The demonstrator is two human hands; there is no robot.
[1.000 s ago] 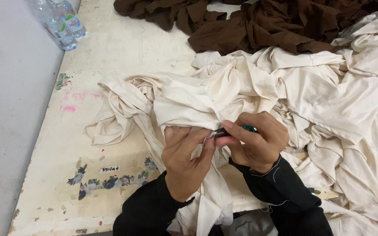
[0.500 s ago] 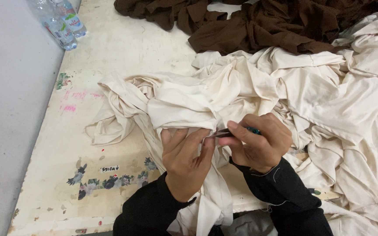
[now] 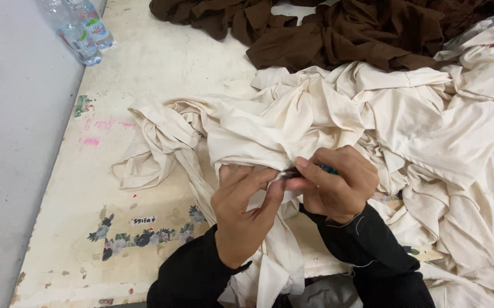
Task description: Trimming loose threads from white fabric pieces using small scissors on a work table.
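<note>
1. While your two hands meet over the near edge of the tabletop (image 3: 144,74), the cream cloth (image 3: 315,122) lies bunched right under and around them, one strip of it hanging down between your forearms past the tabletop's edge.
2. Your left hand (image 3: 244,214) is curled, thumb and fingers pinching a small fold of the cream cloth at the point where both hands touch.
3. Your right hand (image 3: 335,185) is closed around a small tool (image 3: 307,170) with a teal handle; its dark tip sits just at the pinched fold. What kind of tool it is, you cannot tell from this view.
4. Most of the cream cloth spreads away to your right in a loose heap, and a twisted length of it trails to the left across the tabletop.
5. Beyond it, a dark brown cloth (image 3: 344,34) lies piled at the far side, touching the cream heap.
6. Two plastic water bottles (image 3: 81,28) lie at the far left corner, well apart from your hands.
7. Compared with half a second ago, your hands sit in nearly the same place and keep the same grips; the fold and the tool tip have hardly shifted.
</note>
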